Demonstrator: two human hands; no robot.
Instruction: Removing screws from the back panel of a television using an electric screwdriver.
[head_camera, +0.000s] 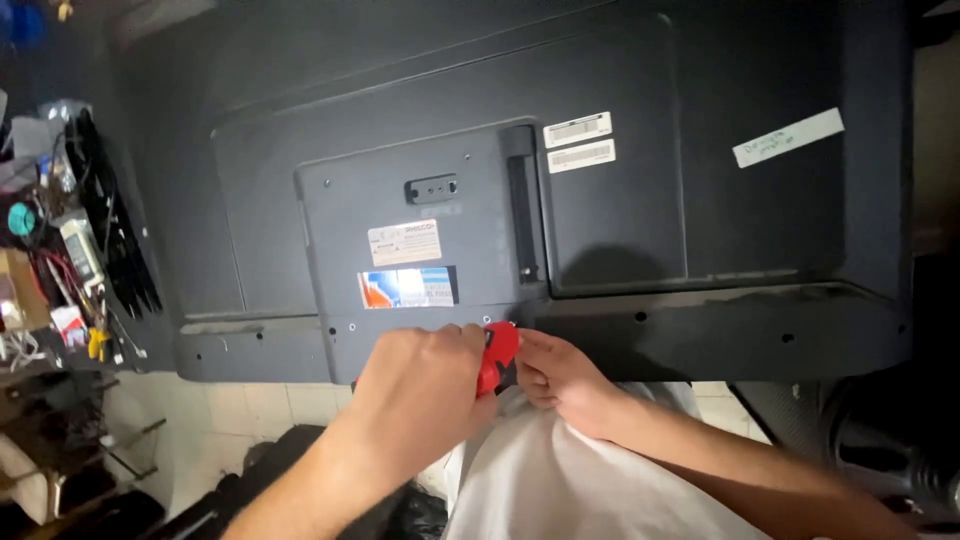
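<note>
Your left hand (425, 385) is wrapped in a closed fist around a red plastic tool (497, 352) with black parts, and only its rounded, glossy upper end shows past your knuckles. Your right hand (560, 378) is curled in from the other side, its fingertips pinching the same tool just beside your left thumb. The tool sits against the lower edge of the television (560, 200), which lies face down with its back toward you.

That back is matte dark grey plastic, dusty along the lower ledge, with a raised rectangular panel above the tool. On the panel are a pale paper label (404, 243) and a glossy blue, white and orange sticker (408, 287). Small round screw holes dot the ledge either side of the tool. Below the television, white cloth (560, 480) covers your lap. Left of the television lie a tangle of wires and small tools (60, 260).
</note>
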